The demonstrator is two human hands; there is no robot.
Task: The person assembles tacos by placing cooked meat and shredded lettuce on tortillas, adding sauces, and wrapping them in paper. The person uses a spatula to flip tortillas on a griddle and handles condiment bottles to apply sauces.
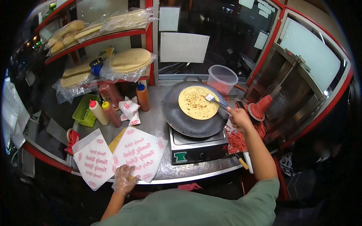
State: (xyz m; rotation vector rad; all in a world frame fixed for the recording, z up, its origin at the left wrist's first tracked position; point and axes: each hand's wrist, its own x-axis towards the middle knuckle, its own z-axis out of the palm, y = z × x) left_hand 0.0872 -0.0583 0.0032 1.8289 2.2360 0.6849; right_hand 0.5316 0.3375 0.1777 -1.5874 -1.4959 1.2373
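My right hand [240, 119] is closed round the handle of a basting brush [211, 98]. The brush's pale flat head touches the right side of a round yellow flatbread [194, 109], which has brown spots. That flatbread lies on a dark round griddle pan [177, 122] on a gas stove [196, 148]. In a clear plastic glove, my left hand [125, 179] has its fingers curled at the lower edge of a printed wrapping paper [137, 154], near the counter's front edge. A second wrapping paper [94, 160] overlaps it on the left, with part of a flatbread [115, 141] between them.
Sauce bottles [142, 97], a green basket [86, 113] and a red tape dispenser [71, 140] stand left. Shelves hold flatbreads [130, 60] and buns [66, 34]. To the right are a plastic tub [222, 80], shaved meat [236, 142], a knife [247, 162] and a meat spit [261, 107].
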